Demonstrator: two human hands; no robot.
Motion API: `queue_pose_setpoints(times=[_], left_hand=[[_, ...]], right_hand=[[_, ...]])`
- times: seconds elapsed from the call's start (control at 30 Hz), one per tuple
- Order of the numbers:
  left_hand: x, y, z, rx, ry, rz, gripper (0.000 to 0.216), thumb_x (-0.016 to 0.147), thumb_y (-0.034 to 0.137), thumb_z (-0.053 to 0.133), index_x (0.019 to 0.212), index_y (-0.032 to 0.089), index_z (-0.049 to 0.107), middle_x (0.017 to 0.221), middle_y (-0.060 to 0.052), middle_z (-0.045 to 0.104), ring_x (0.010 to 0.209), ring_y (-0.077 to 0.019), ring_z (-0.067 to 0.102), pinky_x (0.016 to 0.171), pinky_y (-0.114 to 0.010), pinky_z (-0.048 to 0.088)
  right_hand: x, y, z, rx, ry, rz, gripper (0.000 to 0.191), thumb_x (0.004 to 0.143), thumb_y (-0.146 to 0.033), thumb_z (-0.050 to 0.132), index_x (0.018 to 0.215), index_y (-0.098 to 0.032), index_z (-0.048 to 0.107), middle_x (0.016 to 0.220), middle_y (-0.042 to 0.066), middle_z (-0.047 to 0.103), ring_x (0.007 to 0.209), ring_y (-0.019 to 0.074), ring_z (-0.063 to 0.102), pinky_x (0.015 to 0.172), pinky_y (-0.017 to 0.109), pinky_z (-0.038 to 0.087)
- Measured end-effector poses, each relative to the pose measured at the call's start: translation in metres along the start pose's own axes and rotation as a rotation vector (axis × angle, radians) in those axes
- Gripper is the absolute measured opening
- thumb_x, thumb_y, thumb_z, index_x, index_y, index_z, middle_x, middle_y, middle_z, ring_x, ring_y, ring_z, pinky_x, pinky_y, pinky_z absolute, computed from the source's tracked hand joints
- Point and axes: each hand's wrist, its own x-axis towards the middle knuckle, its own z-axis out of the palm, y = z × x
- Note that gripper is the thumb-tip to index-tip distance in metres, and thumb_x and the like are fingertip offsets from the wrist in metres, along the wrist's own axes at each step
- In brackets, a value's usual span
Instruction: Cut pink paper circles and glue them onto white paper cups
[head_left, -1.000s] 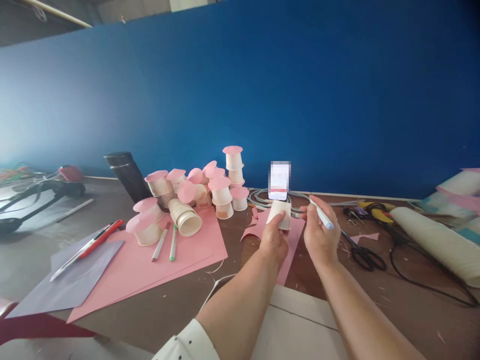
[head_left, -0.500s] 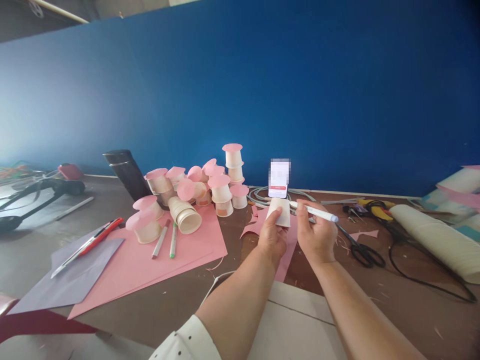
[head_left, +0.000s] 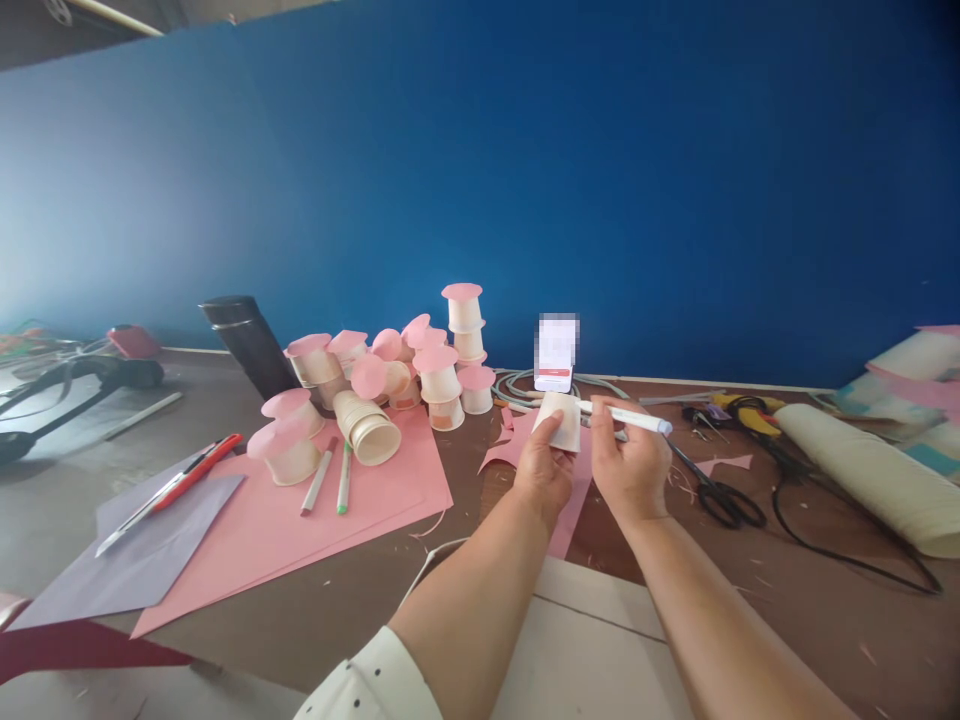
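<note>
A white paper cup [head_left: 568, 432] is in my left hand [head_left: 544, 470], the thumb lying across its side. My right hand [head_left: 631, 465] grips a white marker with a pale blue end [head_left: 634, 416], its tip pointing left at the cup's upper right side. Whether the tip touches the cup I cannot tell. Just behind the cup, a lit phone [head_left: 553, 355] stands upright, part of its screen blurred. Pink paper scraps [head_left: 504, 455] lie under and beside my hands. Scissors with black handles [head_left: 726, 503] rest right of my right hand.
Left of my hands stand several paper cups with pink paper tops [head_left: 439, 378], a nested cup stack [head_left: 375, 438], two markers [head_left: 343, 480] and pink sheets [head_left: 300, 540]. A red utility knife [head_left: 187, 478] and black flask [head_left: 251, 345] are farther left. A long cup stack [head_left: 870, 480] lies right.
The whole view has shifted slightly, so things sit a little further left and higher. Both hands keep their hold on the cup and marker, with almost no movement between them.
</note>
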Motion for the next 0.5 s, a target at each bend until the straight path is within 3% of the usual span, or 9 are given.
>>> queue_pose_setpoints(times=[0.5], left_hand=[[-0.0026, 0.0012, 0.0022, -0.010, -0.012, -0.006, 0.021, 0.077, 0.013, 0.069, 0.098, 0.013, 0.070, 0.098, -0.008, 0.074, 0.081, -0.0136, 0.070, 0.072, -0.019, 0.056]], right_hand=[[0.0000, -0.0005, -0.0008, 0.006, -0.028, 0.021, 0.027, 0.092, -0.033, 0.053, 0.095, -0.014, 0.072, 0.089, 0.011, 0.075, 0.084, 0.0226, 0.070, 0.077, 0.031, 0.053]])
